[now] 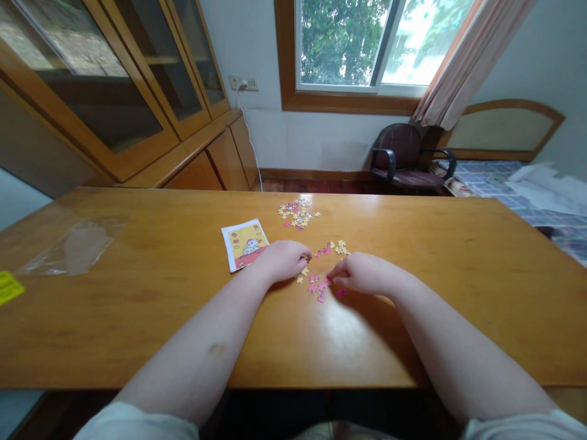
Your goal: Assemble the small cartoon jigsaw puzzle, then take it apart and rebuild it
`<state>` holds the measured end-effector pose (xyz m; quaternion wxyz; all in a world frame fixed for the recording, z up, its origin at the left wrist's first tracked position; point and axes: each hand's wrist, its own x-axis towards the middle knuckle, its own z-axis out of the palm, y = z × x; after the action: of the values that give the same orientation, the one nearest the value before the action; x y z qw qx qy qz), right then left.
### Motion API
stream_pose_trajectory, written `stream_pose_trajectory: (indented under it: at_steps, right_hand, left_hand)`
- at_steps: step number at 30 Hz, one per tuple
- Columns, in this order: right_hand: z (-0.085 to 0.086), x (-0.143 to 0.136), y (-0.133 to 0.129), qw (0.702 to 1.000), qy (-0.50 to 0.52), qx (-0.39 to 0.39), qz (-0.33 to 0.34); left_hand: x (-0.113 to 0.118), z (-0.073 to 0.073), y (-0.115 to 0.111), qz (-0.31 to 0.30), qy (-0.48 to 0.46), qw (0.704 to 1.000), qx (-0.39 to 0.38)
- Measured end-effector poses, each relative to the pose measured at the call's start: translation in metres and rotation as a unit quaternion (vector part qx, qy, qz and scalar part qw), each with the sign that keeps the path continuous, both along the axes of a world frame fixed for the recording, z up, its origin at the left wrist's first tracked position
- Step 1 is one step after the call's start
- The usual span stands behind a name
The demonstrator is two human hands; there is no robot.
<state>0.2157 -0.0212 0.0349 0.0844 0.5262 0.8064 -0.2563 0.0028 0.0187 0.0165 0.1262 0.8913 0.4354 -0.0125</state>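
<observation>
Head view: wooden table (183,330), bearing jigsaw pieces in several groups. Item: left hand (285,258), fingers curled at pale pieces, right of a picture card (243,243); whether they grip one cannot be told. Item: right hand (364,272), fingertips drawn together at the edge of a pink cluster (320,286); grip likewise unclear. Item: yellow pieces (340,249), just beyond the right hand. Item: mixed heap (300,216), near the far edge. Item: clear plastic bag (82,245), well to the left.
</observation>
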Motion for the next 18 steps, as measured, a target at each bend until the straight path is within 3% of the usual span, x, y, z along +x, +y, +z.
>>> stream_pose_trajectory:
  at_steps: [5, 12, 18]
  right_hand:
    - [-0.015, -0.004, 0.009, 0.991, -0.043, 0.112, -0.058]
    - [-0.018, -0.008, 0.008, 0.998, -0.016, 0.064, 0.021]
    - [-0.016, -0.003, 0.011, 0.992, -0.055, 0.107, -0.042]
  left_hand:
    - [-0.002, -0.002, 0.004, 0.084, 0.005, 0.996, 0.039]
    - [-0.002, 0.001, 0.006, 0.176, 0.006, 0.983, 0.054]
    - [-0.01, 0.001, 0.011, 0.165, 0.011, 0.986, 0.036]
